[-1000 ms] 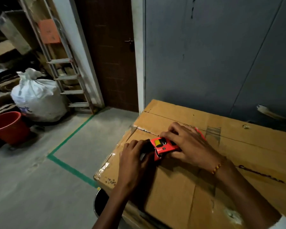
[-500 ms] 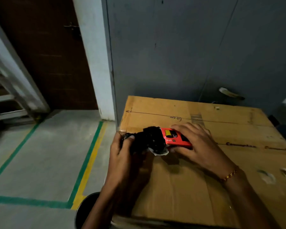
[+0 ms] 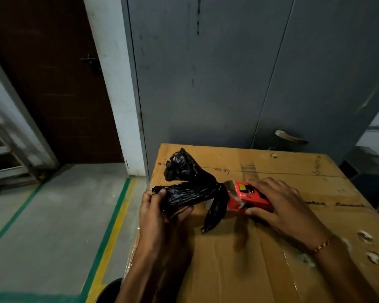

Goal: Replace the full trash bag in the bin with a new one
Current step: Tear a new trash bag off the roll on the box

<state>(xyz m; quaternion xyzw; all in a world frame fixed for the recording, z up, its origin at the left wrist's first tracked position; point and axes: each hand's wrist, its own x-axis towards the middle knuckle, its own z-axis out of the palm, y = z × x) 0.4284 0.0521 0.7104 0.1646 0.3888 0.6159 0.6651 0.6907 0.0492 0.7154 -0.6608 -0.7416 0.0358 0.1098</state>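
Head view looks down on a taped cardboard box [image 3: 249, 248] standing against a grey metal cabinet [image 3: 217, 73]. On its top, the right hand [image 3: 280, 204] presses down on a small red carton [image 3: 249, 199] with a torn-open end, fingers wrapped over it. The left hand [image 3: 160, 211] pinches a rolled black trash bag [image 3: 190, 191] drawn out of that end — part of it crumples upward, another strand hangs toward the cardboard. At the bottom edge a dark round rim [image 3: 109, 289] shows, possibly the bin, on the grey floor [image 3: 42, 215].
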